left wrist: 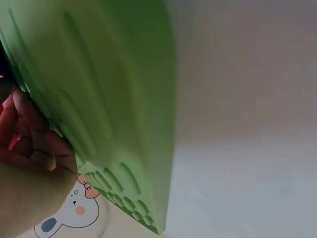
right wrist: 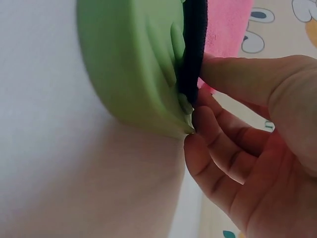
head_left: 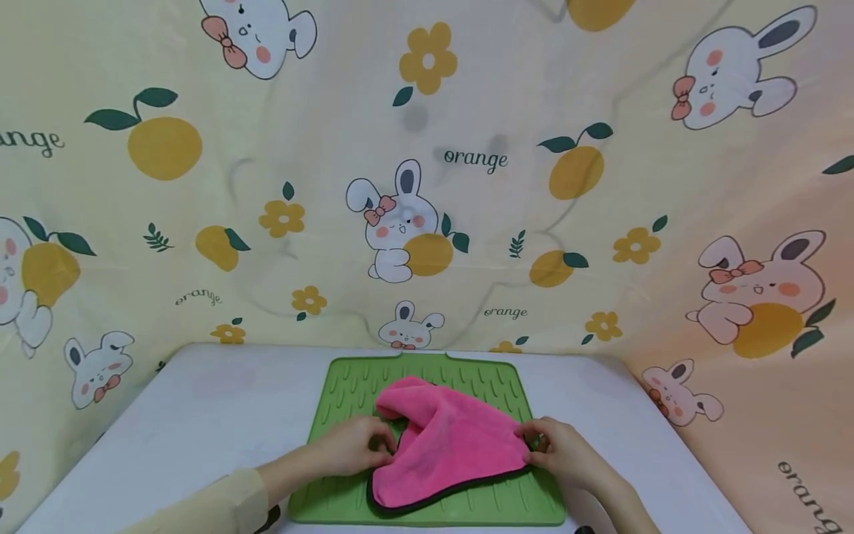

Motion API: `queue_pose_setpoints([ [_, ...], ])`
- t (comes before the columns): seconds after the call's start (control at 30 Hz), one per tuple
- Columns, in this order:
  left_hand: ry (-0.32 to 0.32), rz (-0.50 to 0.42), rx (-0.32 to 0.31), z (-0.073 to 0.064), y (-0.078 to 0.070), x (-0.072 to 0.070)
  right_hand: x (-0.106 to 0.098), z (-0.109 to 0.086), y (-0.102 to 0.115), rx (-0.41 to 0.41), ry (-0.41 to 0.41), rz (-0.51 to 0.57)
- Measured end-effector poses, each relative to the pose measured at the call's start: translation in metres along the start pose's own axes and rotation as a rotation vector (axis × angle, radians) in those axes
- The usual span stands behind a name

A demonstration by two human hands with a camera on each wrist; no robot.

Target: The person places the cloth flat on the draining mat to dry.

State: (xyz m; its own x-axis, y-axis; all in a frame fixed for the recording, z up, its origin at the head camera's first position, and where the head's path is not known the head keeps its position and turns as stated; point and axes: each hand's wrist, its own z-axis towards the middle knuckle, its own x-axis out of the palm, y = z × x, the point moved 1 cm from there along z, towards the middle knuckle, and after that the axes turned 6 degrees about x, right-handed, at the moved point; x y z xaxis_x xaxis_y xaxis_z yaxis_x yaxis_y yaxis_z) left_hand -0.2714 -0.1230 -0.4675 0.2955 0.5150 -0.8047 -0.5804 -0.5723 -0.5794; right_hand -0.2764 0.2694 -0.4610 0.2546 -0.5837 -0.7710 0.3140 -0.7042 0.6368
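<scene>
Left hand (head_left: 356,446), right hand (head_left: 565,451), curled, pinching pink cloth (head_left: 450,441) at 2 sides

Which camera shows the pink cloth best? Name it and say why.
The head view: nearly all the pink cloth shows on the green mat. The right wrist view catches only a dark-edged part; the left wrist view, small slivers.

Head view softly bright, the backdrop (head_left: 507,96) warmer toward three o'clock; wrist views dimmer, the desk (left wrist: 247,74) shaded at two o'clock in the left, seven in the right.
</scene>
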Motion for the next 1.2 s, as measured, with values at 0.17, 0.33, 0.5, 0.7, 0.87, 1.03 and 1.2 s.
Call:
queue_pose_setpoints([
  [0.17, -0.007, 0.008, 0.003, 0.001, -0.002, 0.002, 0.001, 0.001, -0.001, -0.027, 0.005, -0.006],
  [0.33, 0.000, 0.009, -0.010, -0.001, -0.002, 0.002, 0.003, 0.002, -0.003, -0.036, 0.011, -0.005],
  [0.5, -0.025, -0.061, -0.027, -0.007, 0.000, -0.001, 0.007, 0.002, -0.003, -0.047, 0.023, 0.000],
  [0.7, -0.072, -0.178, -0.054, -0.017, -0.001, -0.009, 0.007, 0.001, 0.000, -0.059, 0.023, -0.034],
  [0.87, -0.196, -0.269, -0.076, -0.022, 0.001, -0.021, 0.002, -0.001, 0.000, -0.051, 0.016, -0.077],
  [1.03, -0.335, -0.306, -0.117, -0.034, 0.002, -0.031, -0.002, -0.003, -0.002, -0.041, -0.006, -0.042],
  [1.2, -0.406, -0.334, -0.141, -0.046, -0.005, -0.037, -0.005, -0.004, 0.001, -0.064, -0.049, 0.006],
])
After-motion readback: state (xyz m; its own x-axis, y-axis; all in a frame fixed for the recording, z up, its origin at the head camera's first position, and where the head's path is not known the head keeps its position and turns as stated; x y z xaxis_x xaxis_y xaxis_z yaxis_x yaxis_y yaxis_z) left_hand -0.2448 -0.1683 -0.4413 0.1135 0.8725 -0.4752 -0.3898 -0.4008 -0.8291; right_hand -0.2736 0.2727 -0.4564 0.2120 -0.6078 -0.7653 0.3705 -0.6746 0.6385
